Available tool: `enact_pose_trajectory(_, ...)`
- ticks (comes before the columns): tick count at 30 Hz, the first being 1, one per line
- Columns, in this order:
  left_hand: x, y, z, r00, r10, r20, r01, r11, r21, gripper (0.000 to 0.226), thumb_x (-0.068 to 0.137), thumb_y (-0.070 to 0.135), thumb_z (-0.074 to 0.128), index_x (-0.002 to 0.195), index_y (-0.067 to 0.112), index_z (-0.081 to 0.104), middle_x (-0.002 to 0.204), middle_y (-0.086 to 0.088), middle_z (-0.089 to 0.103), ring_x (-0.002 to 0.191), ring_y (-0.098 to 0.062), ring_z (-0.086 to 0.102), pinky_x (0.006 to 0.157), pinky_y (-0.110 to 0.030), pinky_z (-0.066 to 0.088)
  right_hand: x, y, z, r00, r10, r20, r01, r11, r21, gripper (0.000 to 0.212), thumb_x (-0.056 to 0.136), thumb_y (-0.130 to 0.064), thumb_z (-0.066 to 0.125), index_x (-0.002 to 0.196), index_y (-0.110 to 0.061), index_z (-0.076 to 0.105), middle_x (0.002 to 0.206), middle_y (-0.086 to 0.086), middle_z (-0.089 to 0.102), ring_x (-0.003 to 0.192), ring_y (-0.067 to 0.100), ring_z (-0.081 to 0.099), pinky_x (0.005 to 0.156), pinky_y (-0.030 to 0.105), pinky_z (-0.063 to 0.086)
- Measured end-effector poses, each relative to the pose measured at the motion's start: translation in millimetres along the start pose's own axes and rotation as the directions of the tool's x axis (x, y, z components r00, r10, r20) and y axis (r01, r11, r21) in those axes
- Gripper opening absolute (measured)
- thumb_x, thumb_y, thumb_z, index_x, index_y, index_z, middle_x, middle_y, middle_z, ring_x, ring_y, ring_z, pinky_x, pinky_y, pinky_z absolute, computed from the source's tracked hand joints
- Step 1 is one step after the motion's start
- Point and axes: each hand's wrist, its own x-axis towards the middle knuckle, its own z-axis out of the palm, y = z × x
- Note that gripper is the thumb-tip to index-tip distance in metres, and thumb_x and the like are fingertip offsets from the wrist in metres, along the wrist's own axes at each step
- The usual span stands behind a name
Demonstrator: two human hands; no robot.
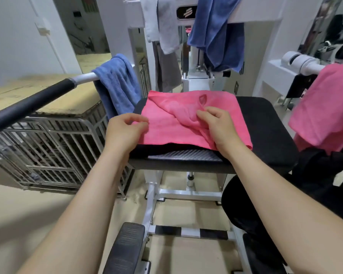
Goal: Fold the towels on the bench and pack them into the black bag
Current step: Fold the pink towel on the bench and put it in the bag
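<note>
A pink towel (pixel 166 123) lies spread on the black padded bench seat (pixel 265 123), rumpled along a diagonal ridge. My left hand (pixel 125 131) pinches its near left edge. My right hand (pixel 218 125) grips the bunched fold right of the middle. The black bag (pixel 315 175) hangs at the bench's right side, partly hidden by my right forearm. A second pink towel (pixel 325 107) drapes over a white roller on the right. One blue towel (pixel 117 84) hangs on the left handle bar, another blue towel (pixel 216 32) on the machine frame above.
A grey towel (pixel 166 22) hangs on the white machine frame behind the bench. A metal wire cage (pixel 48 151) topped with cardboard stands to the left. Black foot pedals (pixel 125 252) and white frame tubes sit on the beige floor below.
</note>
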Motion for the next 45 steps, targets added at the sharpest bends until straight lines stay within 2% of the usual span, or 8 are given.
enact_pose_trajectory(5,-8.4,-22.4,-23.6,0.988,-0.01,0.157,-0.032,0.964,0.264,0.012,0.075,0.03,0.066,0.068,0.035,0.074,0.068,0.011,0.072,0.071,-0.014,0.067,0.075,-0.039,0.058,-20.5,-26.2,30.2,0.929,-0.204,0.31,0.363,0.666,-0.652,0.027,0.078,-0.015,0.06,0.059,-0.023,0.042,0.064,-0.006,0.046,0.067,0.02,0.045,0.062,0.037,0.036)
enact_pose_trajectory(12,2.1,-1.4,-24.1,0.945,-0.232,0.23,0.182,0.959,0.217,0.05,0.088,0.061,0.045,0.081,0.016,0.064,0.068,0.004,0.063,0.061,-0.016,0.058,0.057,-0.027,0.041,-48.0,-11.5,63.7,0.687,-0.159,0.709,0.708,0.364,-0.605,0.021,0.072,-0.007,0.047,0.088,-0.018,0.055,0.094,-0.002,0.058,0.084,0.025,0.049,0.067,0.044,0.048)
enact_pose_trajectory(16,-0.4,-17.7,-23.1,0.976,-0.112,0.188,0.078,0.981,0.18,0.017,0.085,0.026,0.06,0.074,0.012,0.06,0.057,-0.001,0.052,0.047,-0.014,0.051,0.048,-0.02,0.037,-46.6,-7.3,47.7,0.73,-0.19,0.657,0.667,0.407,-0.624,0.028,0.077,-0.021,0.053,0.105,-0.022,0.06,0.112,-0.005,0.06,0.097,0.024,0.053,0.082,0.044,0.047)
enact_pose_trajectory(22,-3.5,-29.5,-25.7,0.992,-0.121,0.037,0.124,0.985,-0.118,0.018,0.096,0.028,0.054,0.086,0.014,0.052,0.065,-0.005,0.042,0.044,-0.013,0.041,0.045,-0.026,0.042,-60.4,4.5,-27.9,0.912,-0.288,0.291,0.357,0.213,-0.909,0.025,0.078,-0.013,0.061,0.102,-0.02,0.064,0.107,0.0,0.061,0.099,0.029,0.052,0.073,0.035,0.03)
enact_pose_trajectory(29,-21.5,-28.8,-26.6,0.986,-0.133,0.098,0.155,0.948,-0.278,0.023,0.086,0.01,0.07,0.094,0.022,0.052,0.074,-0.003,0.055,0.049,-0.012,0.045,0.043,-0.018,0.045,-72.2,3.0,-78.0,0.973,-0.143,-0.183,-0.119,0.368,-0.922,0.035,0.082,-0.006,0.053,0.115,-0.017,0.06,0.102,0.012,0.056,0.09,0.033,0.052,0.069,0.035,0.039)
enact_pose_trajectory(35,-41.6,-42.0,-36.9,0.954,-0.192,0.229,0.277,0.856,-0.437,0.025,0.095,-0.001,0.051,0.084,0.011,0.07,0.084,-0.004,0.063,0.047,-0.003,0.048,0.039,-0.012,0.037,-101.9,-17.3,-94.4,0.975,0.174,-0.142,-0.214,0.908,-0.36,0.041,0.079,0.015,0.049,0.089,-0.021,0.065,0.102,0.012,0.064,0.077,0.023,0.071,0.073,0.038,0.061)
enact_pose_trajectory(41,-75.6,-49.3,-44.9,0.925,-0.242,0.293,0.331,0.892,-0.309,0.043,0.084,-0.022,0.033,0.094,0.0,0.07,0.1,-0.016,0.064,0.052,-0.005,0.052,0.042,-0.011,0.041,-145.7,-14.0,-113.2,0.977,0.209,-0.045,-0.212,0.922,-0.325,0.023,0.082,0.0,0.069,0.084,-0.022,0.075,0.091,-0.003,0.073,0.088,0.009,0.067,0.084,0.022,0.047)
enact_pose_trajectory(45,-92.8,-48.7,-53.3,0.95,-0.142,0.277,0.218,0.938,-0.27,0.065,0.07,-0.033,0.03,0.109,0.002,0.068,0.111,-0.012,0.064,0.09,-0.017,0.063,0.073,-0.02,0.055,-159.3,-14.9,-119.8,0.974,0.22,-0.044,-0.224,0.94,-0.258,0.017,0.088,0.0,0.064,0.091,-0.012,0.075,0.082,0.002,0.072,0.076,0.01,0.065,0.075,0.019,0.053)
